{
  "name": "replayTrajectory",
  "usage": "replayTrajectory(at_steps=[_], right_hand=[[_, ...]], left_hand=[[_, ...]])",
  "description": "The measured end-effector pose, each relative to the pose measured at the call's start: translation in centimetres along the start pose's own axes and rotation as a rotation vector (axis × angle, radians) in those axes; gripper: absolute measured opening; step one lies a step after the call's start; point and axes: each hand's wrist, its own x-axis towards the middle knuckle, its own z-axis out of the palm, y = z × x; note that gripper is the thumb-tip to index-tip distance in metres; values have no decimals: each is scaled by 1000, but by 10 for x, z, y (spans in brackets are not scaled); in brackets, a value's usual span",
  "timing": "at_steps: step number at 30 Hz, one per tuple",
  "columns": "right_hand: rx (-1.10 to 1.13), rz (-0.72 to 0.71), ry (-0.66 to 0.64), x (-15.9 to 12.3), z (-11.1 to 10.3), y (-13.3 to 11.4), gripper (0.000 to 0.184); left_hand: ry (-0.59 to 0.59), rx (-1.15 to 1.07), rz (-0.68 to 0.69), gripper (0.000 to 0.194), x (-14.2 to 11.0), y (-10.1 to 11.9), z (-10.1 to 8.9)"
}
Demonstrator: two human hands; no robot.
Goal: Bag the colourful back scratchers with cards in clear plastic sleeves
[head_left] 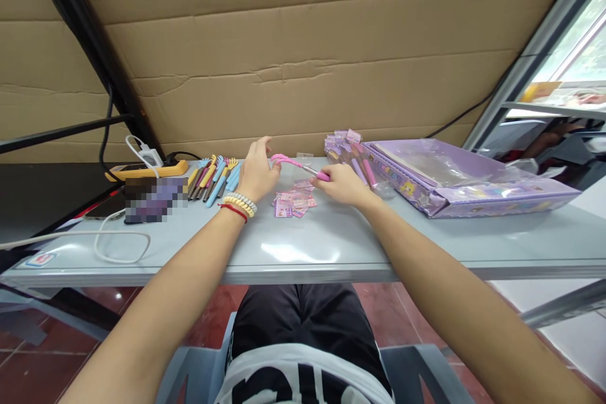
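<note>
My right hand [341, 183] is closed round the pink handle of a telescopic back scratcher [307, 170], its metal shaft pointing left. Its pink curved head reaches the thumb of my left hand [258, 170]. The fingers of that hand are spread, and I cannot tell whether the thumb touches the head. Below, between my hands, several small pink printed cards [291, 202] lie on the grey table [303, 246]. Left of my left hand lies a pile of back scratchers [213, 180] in blue, yellow and dark colours. Beyond my right hand are pink and purple ones [362, 167] with printed tags.
A purple printed box [478, 199] with clear plastic in it stands at the right. On the left are a yellow power strip [146, 169], a white charger [150, 155], a white cable [123, 260] and a partly blurred item [156, 201]. A cardboard wall [303, 76] closes the back.
</note>
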Motion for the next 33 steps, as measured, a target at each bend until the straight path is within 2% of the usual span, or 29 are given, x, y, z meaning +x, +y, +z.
replayTrajectory(at_steps=[2,4,6,10,16,22,27,33], right_hand=[[12,83,-53,0,0,-2,41],[64,167,-159,0,0,-4,43],[128,234,-285,-2,0,-6,43],[207,291,-450,-5,-3,-13,41],[423,308,-591,-6,-4,-15,37],[568,282,-638,-5,2,-6,43],[645,296,-614,-5,5,-5,43],[645,295,-503,-2,11,0,39]], left_hand=[[-138,40,-71,29,2,-4,-3],[-335,57,-51,17,2,-7,-4],[-481,48,30,17,-1,-8,-4],[-643,16,172,27,-6,-1,-2],[-714,18,226,25,-7,6,-4],[-766,-53,297,29,-8,12,-9],[-808,-118,269,27,-10,16,-10],[-833,-195,269,35,-11,19,-9]])
